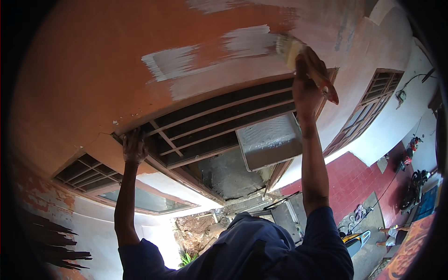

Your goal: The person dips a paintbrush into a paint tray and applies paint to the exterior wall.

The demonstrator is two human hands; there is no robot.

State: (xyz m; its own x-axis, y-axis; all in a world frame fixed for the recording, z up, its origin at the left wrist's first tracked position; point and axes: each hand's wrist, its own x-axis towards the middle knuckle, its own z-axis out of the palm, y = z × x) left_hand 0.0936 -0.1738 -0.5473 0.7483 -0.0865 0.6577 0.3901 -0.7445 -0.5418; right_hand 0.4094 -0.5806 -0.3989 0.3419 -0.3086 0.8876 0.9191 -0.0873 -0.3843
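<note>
My right hand (308,91) is raised and closed round the handle of a wide paintbrush (317,70). The brush's pale bristles meet the wall beside a streak of wet-looking white paint (247,41). White strokes lie over the orange wall (93,60) above a barred wooden vent. At the vent's left corner, my left hand (135,145), smudged with paint, grips the brown wooden frame (154,161); its fingertips are partly lost in shadow. Near my right forearm, a paint tray (270,158) with a white-coated ribbed ramp stands just below the slats (224,112).
Lower left is another barred window (86,175), with a second at right (366,109). Below are red floor tiles (347,179), a parked motorcycle (413,189), a person's legs (389,236) and a yellow-and-blue object (357,241). Rubble (196,231) lies at lower left of centre.
</note>
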